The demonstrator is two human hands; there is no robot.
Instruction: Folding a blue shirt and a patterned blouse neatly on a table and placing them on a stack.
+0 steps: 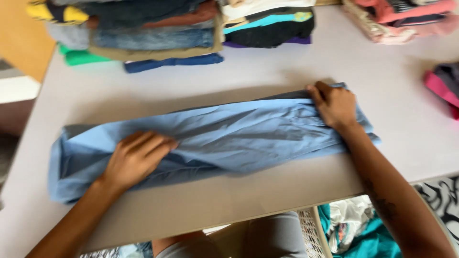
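Laundry is seen from above on a pale grey counter (267,191). A light blue garment (239,131), folded into a long narrow band, is laid across the middle of the counter, its long axis running left to right and rising slightly toward the right.

The left hand (136,157) is pressed flat on the band near its left end, fingers (155,145) held together and pointed right along the cloth. The right hand (334,105) is set on the far right end, its fingers curled over the upper edge of the fabric and closed on a fold there. Each end of the band lies directly beneath a hand, so neither hand is nearer than the other; the free middle stretch lies between them.

Along the far edge of the counter, a stack of folded clothes (153,36) in blues, browns and green is seen at left, a dark pile with a teal stripe (267,26) at centre, and a pink and striped pile (401,19) at right. A pink and grey item (442,86) is seen at the right edge. Below the counter's near edge, a white laundry basket (313,234) with teal cloth is partly visible.
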